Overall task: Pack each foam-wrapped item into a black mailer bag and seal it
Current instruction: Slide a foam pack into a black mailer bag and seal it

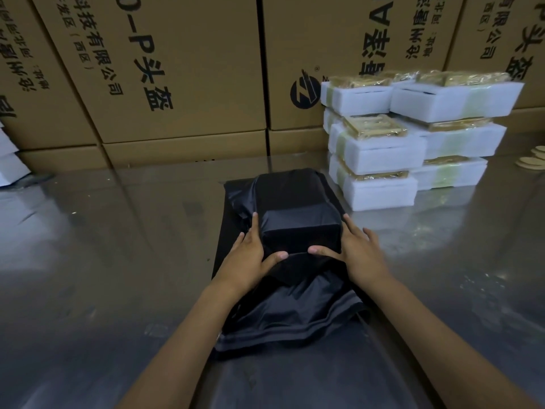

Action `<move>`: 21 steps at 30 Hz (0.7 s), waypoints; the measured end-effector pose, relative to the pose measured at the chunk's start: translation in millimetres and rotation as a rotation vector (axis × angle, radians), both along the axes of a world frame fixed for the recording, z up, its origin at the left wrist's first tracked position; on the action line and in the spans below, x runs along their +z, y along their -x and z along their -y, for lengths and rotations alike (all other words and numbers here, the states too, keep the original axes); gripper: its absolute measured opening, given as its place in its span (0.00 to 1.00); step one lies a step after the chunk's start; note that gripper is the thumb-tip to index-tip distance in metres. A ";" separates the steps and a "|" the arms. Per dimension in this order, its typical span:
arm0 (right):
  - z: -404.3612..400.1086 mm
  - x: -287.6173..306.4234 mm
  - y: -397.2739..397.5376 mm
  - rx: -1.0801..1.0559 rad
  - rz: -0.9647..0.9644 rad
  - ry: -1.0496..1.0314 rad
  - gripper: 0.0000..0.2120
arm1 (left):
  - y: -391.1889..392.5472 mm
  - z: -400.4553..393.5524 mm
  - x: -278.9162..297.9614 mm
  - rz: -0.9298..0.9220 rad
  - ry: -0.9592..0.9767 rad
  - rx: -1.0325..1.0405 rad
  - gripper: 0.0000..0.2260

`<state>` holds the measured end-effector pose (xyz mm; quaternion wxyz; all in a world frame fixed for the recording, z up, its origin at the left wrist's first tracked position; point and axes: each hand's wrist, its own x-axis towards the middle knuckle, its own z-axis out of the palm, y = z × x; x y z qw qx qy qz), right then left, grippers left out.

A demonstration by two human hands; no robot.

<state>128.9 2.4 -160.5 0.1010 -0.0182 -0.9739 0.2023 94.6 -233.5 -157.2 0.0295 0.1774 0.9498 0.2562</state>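
A black mailer bag [298,208] lies in the middle of the metal table, bulging around a boxy item hidden inside it. Its loose open end [292,317] trails toward me in folds. My left hand [250,258] presses flat against the left side of the bulge, thumb on the near face. My right hand [359,252] presses the right side in the same way, thumb pointing inward. Both hands have straight fingers. A stack of foam-wrapped items [413,140], white foam with gold contents under clear film, stands at the back right.
The shiny metal table [103,261] spreads left and right of the bag. Large cardboard boxes [177,69] form a wall behind. White foam pieces [8,160] sit at the far left edge. Small round beige discs [533,157] lie at the far right.
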 end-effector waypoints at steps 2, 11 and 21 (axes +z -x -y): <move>-1.5 -1.3 -4.9 0.014 -0.032 0.025 0.44 | -2.1 4.1 1.0 0.004 0.010 -0.044 0.46; -10.4 -10.6 -35.1 0.025 -0.108 0.085 0.32 | -34.6 -0.8 -2.2 -0.108 -0.027 0.021 0.40; -16.6 -1.6 -57.2 0.044 -0.180 0.341 0.36 | -45.6 34.6 11.7 0.019 -0.318 -0.107 0.29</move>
